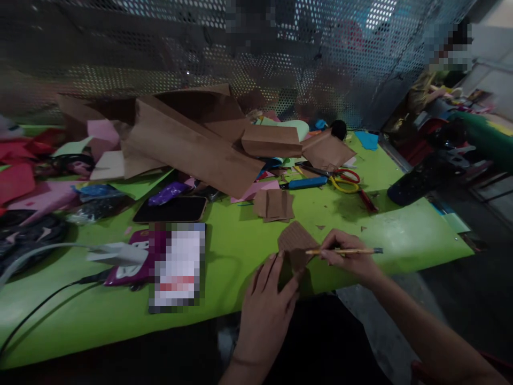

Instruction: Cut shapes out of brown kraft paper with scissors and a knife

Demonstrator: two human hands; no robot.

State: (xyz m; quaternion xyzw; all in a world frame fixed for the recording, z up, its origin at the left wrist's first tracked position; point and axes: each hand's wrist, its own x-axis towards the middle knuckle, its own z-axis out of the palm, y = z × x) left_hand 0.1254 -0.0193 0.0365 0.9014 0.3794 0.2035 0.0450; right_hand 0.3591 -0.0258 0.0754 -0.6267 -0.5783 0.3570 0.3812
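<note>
A small brown paper piece (295, 239) with faint lines lies near the front edge of the green table (232, 256). My left hand (269, 297) rests on its lower left side, palm down with the fingers apart. My right hand (348, 255) pinches a wooden pencil (358, 251), whose tip points left onto the paper. Just beyond the paper sit some small folded brown pieces (274, 205).
A blue-handled cutter (306, 183) and scissors (345, 181) lie further back. Large brown paper sheets (192, 144) are heaped at the back left. Phones (170, 209), a purple power strip (128, 272) and cables are on the left; a dark bottle (409, 184) is on the right.
</note>
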